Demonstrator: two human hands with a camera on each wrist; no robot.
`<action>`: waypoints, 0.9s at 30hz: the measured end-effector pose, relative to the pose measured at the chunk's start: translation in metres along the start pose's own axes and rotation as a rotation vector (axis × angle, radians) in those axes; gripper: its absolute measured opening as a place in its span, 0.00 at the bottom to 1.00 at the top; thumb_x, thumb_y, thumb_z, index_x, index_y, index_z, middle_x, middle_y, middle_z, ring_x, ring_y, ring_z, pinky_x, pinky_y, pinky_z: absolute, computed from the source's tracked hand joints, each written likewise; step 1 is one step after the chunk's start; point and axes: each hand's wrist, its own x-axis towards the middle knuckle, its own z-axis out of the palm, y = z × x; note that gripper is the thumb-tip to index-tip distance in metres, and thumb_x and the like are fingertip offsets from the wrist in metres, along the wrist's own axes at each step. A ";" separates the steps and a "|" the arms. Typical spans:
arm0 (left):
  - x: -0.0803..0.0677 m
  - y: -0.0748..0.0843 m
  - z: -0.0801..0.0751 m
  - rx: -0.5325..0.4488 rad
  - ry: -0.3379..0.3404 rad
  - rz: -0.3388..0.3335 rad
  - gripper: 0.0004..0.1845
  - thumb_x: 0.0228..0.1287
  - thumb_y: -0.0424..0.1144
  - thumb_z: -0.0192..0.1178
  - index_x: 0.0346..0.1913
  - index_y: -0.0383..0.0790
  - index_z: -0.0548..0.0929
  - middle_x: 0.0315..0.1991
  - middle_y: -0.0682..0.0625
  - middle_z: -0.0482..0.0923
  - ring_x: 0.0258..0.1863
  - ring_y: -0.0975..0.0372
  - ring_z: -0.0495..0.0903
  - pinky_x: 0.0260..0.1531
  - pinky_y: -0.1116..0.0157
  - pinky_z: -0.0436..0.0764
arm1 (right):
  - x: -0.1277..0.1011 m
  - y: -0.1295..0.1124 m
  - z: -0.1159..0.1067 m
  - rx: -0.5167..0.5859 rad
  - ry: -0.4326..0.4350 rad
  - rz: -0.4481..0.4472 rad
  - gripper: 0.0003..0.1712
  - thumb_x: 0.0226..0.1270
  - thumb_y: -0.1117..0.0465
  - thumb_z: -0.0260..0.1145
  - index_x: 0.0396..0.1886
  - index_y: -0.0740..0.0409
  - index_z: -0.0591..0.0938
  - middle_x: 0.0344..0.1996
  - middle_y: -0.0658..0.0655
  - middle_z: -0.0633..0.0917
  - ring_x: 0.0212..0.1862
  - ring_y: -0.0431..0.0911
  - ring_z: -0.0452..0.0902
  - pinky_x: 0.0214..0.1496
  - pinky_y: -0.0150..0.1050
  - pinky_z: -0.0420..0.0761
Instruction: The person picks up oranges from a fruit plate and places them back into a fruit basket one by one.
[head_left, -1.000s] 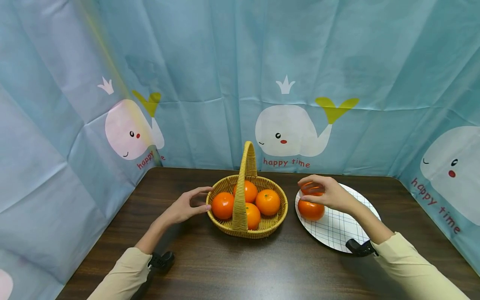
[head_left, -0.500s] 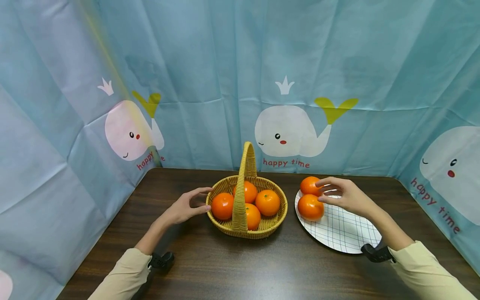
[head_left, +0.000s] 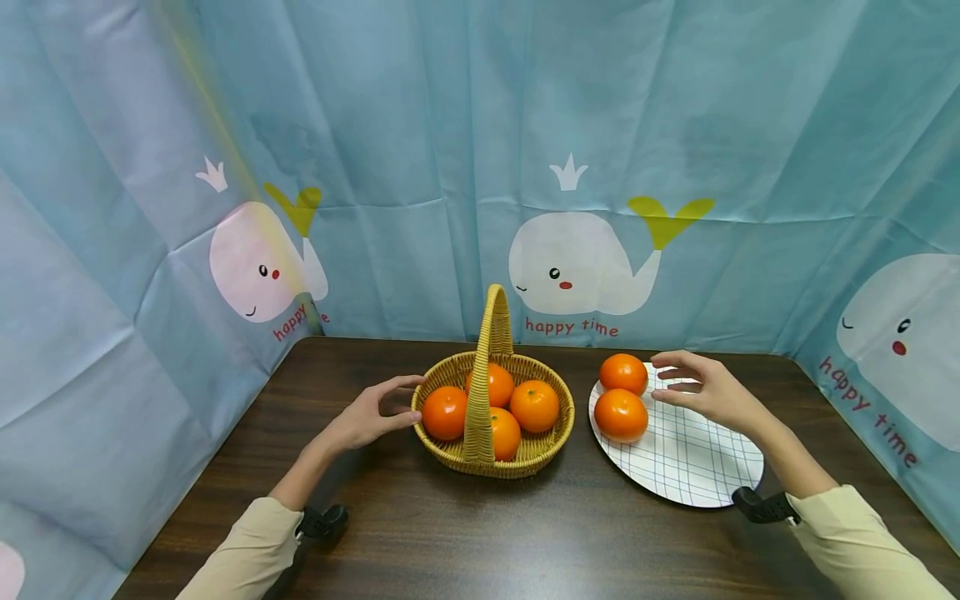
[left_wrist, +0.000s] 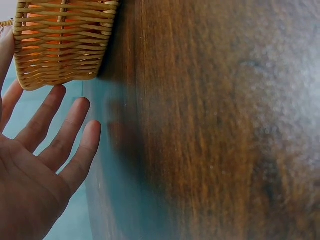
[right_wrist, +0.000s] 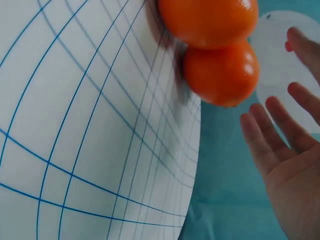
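My left hand (head_left: 367, 417) is at the left side of a yellow wicker basket (head_left: 525, 468), thumb and fingertips touching its rim. In the left wrist view its fingers (left_wrist: 65, 137) are spread, near the basket's woven wall (left_wrist: 65, 45). Several oranges lie inside the basket, one (head_left: 535, 405) right of the tall handle (head_left: 483, 367). To the right, two oranges (head_left: 621, 415) sit side by side on the left part of a white plate (head_left: 697, 458) with blue grid lines. My right hand (head_left: 701, 390) hovers over this plate, fingers loosely bent, apart from the oranges and holding nothing.
Basket and plate stand on a dark wooden table (head_left: 540, 533), with a gap between them. A light blue curtain (head_left: 420, 267) printed with whales hangs behind the table and along both sides.
My right hand has let go of the far orange on the plate and drawn back to the right, uncovering both oranges. My left hand stays at the basket.
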 end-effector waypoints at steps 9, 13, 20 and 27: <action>-0.001 -0.001 -0.001 0.009 0.001 0.009 0.31 0.71 0.39 0.67 0.73 0.39 0.71 0.69 0.39 0.70 0.63 0.41 0.72 0.55 0.43 0.78 | 0.013 0.016 0.004 0.065 -0.086 0.100 0.43 0.68 0.61 0.73 0.76 0.63 0.62 0.70 0.74 0.64 0.67 0.74 0.63 0.61 0.65 0.71; -0.001 -0.001 -0.001 0.008 0.001 0.006 0.31 0.70 0.39 0.67 0.73 0.40 0.71 0.69 0.39 0.70 0.64 0.40 0.72 0.56 0.41 0.77 | 0.020 0.022 0.005 0.083 -0.108 0.124 0.44 0.69 0.61 0.72 0.78 0.61 0.59 0.71 0.74 0.64 0.68 0.74 0.61 0.62 0.64 0.71; 0.000 0.001 -0.001 0.014 0.002 0.007 0.31 0.70 0.39 0.67 0.73 0.41 0.71 0.68 0.39 0.71 0.63 0.41 0.73 0.54 0.45 0.79 | 0.036 0.030 0.008 0.093 -0.131 0.122 0.43 0.69 0.60 0.71 0.78 0.61 0.61 0.71 0.74 0.64 0.68 0.72 0.62 0.61 0.66 0.72; 0.001 0.001 -0.001 0.017 -0.003 0.005 0.31 0.70 0.39 0.67 0.73 0.40 0.71 0.68 0.39 0.71 0.63 0.40 0.73 0.55 0.44 0.79 | 0.047 0.035 0.011 0.110 -0.181 0.119 0.40 0.70 0.60 0.71 0.76 0.63 0.66 0.68 0.73 0.70 0.64 0.69 0.70 0.59 0.58 0.78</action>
